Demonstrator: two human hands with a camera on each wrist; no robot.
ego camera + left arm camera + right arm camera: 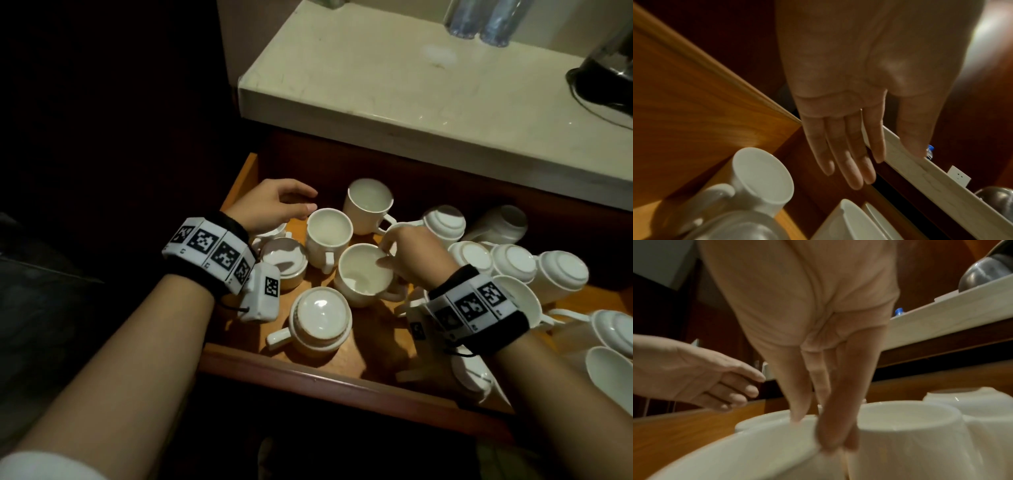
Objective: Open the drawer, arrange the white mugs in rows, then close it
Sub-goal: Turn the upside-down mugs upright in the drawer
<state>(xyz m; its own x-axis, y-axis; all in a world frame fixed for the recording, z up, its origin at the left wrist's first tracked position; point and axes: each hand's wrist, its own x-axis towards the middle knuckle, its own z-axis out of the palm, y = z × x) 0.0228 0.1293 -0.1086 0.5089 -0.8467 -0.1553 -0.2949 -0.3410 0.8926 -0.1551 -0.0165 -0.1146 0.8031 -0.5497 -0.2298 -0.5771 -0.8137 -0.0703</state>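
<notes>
The wooden drawer point(308, 373) stands pulled out, with several white mugs inside. Three stand upright near the middle: one at the back point(368, 205), one to its left point(329, 233), and one in front point(359, 284). My right hand point(387, 253) pinches the rim of that front mug point(756, 443), thumb inside and fingers point(834, 426) outside. My left hand point(305, 205) hovers with fingers straight over the drawer's back left corner, holding nothing; its palm point(849, 154) shows above a mug point(760, 175). An upside-down mug point(320, 318) sits at the front left.
Several upturned and tipped mugs point(513, 263) crowd the drawer's right half. Above the drawer juts a pale stone countertop point(411, 85) with water bottles point(479, 20) and a dark kettle point(609, 68) with its cord. The drawer's left wall point(694, 97) is close to my left hand.
</notes>
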